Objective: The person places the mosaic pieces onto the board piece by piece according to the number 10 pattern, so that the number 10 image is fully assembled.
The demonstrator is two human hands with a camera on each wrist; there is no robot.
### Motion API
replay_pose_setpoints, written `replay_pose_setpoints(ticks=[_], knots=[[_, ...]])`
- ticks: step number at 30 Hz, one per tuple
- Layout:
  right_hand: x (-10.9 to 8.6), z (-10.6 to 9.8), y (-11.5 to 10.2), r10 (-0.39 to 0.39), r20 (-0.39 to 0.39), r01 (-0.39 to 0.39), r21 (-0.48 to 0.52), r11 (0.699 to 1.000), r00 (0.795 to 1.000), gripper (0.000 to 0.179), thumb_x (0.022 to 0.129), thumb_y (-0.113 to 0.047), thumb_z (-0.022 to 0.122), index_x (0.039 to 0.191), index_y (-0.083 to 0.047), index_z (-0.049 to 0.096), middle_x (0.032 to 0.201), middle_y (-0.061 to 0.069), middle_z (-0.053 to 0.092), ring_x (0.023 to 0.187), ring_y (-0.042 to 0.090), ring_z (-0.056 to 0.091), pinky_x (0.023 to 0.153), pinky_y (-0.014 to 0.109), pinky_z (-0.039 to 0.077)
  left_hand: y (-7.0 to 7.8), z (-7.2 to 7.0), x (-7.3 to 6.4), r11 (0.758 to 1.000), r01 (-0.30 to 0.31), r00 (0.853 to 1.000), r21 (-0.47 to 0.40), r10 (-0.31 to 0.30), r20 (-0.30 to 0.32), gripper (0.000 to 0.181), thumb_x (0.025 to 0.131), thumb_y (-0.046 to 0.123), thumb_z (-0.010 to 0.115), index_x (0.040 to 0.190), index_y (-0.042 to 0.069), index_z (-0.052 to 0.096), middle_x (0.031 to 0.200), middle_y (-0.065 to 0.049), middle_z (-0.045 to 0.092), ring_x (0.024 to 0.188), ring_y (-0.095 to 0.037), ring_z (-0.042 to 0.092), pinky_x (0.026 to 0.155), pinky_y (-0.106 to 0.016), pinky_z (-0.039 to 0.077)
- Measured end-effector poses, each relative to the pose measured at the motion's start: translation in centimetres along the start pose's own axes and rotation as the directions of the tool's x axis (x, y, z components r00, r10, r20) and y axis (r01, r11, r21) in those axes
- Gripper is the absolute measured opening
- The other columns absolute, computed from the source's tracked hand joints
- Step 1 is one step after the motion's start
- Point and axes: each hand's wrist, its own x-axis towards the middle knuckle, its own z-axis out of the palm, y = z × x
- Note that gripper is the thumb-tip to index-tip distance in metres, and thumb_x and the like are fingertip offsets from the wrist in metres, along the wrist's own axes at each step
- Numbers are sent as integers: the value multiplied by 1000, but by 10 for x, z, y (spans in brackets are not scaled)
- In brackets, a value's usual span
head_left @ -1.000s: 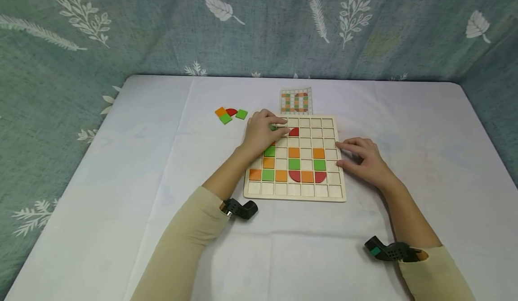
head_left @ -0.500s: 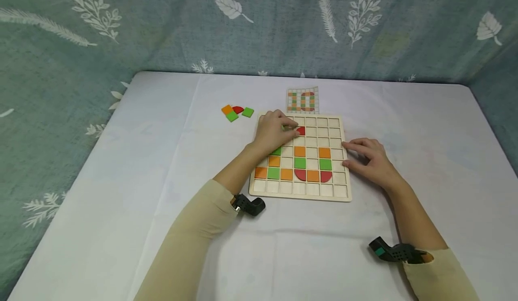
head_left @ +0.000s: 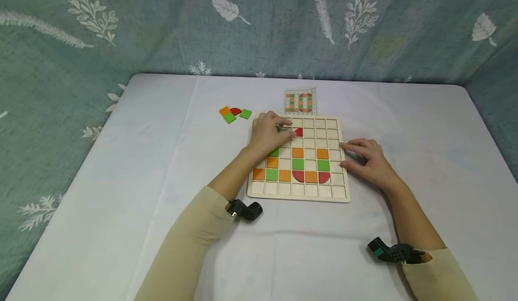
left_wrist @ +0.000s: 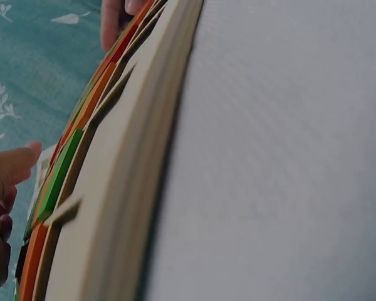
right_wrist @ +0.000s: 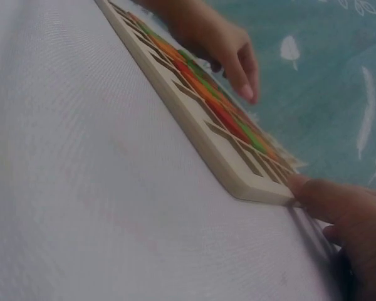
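Note:
A wooden grid board (head_left: 298,193) lies on the table with orange and green squares and red quarter-circles in some cells. Above its upper left part is my left hand (head_left: 267,137), thumb and index finger apart. The thumb tip lies at a red quarter-circle (head_left: 299,132) in an upper cell; whether it touches cannot be told. Under that hand several cells are hidden. My right hand (head_left: 366,159) rests at the board's right edge, thumb and fingertip touching the rim. In the right wrist view the left hand (right_wrist: 229,50) hangs over the tiles with nothing visible in its fingers.
Behind the board lies a printed pattern card (head_left: 300,101). To its left are loose tiles: an orange square (head_left: 224,111), a red piece (head_left: 235,111) and green squares (head_left: 245,114). A patterned curtain (head_left: 259,26) hangs behind the white table (head_left: 101,193).
The whole head view shifts slightly right, then a little back. Both hands keep nearly the same place on the board, and no tile visibly moves.

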Motion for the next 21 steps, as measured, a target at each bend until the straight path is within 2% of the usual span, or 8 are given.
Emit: replay_pose_setpoints(ticks=[4,6,12,16,21], knots=[[0,-1,-1,8,5,-8,3,1000,1000,46,75,-5,76,119,1,63,113,18,56,104,27,40,87,46,25,-6,-13,-6,997,7,1000,-75,-8,-18,37,82,41,71,111,19,71,99,-1,55,92,-19,44,86,-38,30],[0,-1,-1,18,8,-18,2,1000,1000,46,75,-5,76,119,1,63,113,18,56,105,27,40,87,47,25,-9,-21,-9,997,4,999,-83,-7,-34,38,82,40,72,112,18,71,100,-2,55,93,-20,44,88,-39,30],[1,3,0,37,11,-37,5,999,999,47,76,-7,76,121,-1,63,114,16,57,107,28,41,90,48,25,-22,-43,-18,999,13,996,-45,-17,-92,40,80,40,74,112,16,71,103,-4,55,97,-23,43,90,-40,32],[-1,1,0,30,6,-30,-20,999,1000,46,77,-8,76,120,-1,64,113,16,57,107,28,41,89,48,25,-29,-50,-23,999,12,992,-40,-17,-121,41,80,38,75,113,15,70,102,-4,54,100,-23,45,94,-41,29],[-2,1,-1,11,-4,-11,-19,1000,1000,45,76,-8,76,119,-1,64,111,15,57,105,26,41,88,45,25,-45,-56,-30,999,36,981,-23,-40,-189,40,79,33,76,113,12,70,103,-7,55,105,-27,46,92,-44,28]])
